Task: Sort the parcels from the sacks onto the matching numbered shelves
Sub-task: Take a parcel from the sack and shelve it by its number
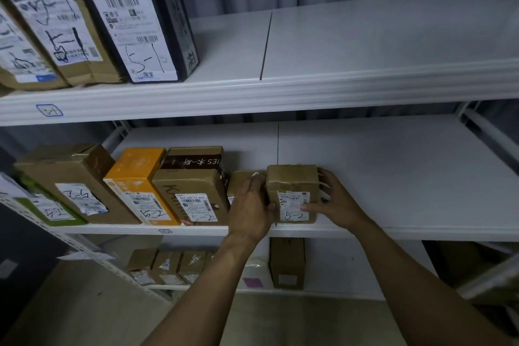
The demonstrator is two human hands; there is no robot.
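As left hand [250, 208] and right hand [334, 202] grip the parcel [292, 191], a small box [241, 177] sits just left.

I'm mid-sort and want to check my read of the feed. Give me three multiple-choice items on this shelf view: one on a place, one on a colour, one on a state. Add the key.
1. Where does the small taped parcel marked 5-2 stand?
A. on the top shelf
B. on the middle shelf
C. on the floor

2. What colour is the tall box between the two brown cartons in that row?
A. blue
B. orange
C. white

3. What is the right hand doing?
A. hanging idle
B. pressing on the shelf edge
C. gripping the parcel's right side

Key:
1 B: it sits at the right end of the 5-2 row.
2 B: its top and front faces are orange.
3 C: the thumb lies on the label and the fingers curl round the side, while the left hand holds the other side.
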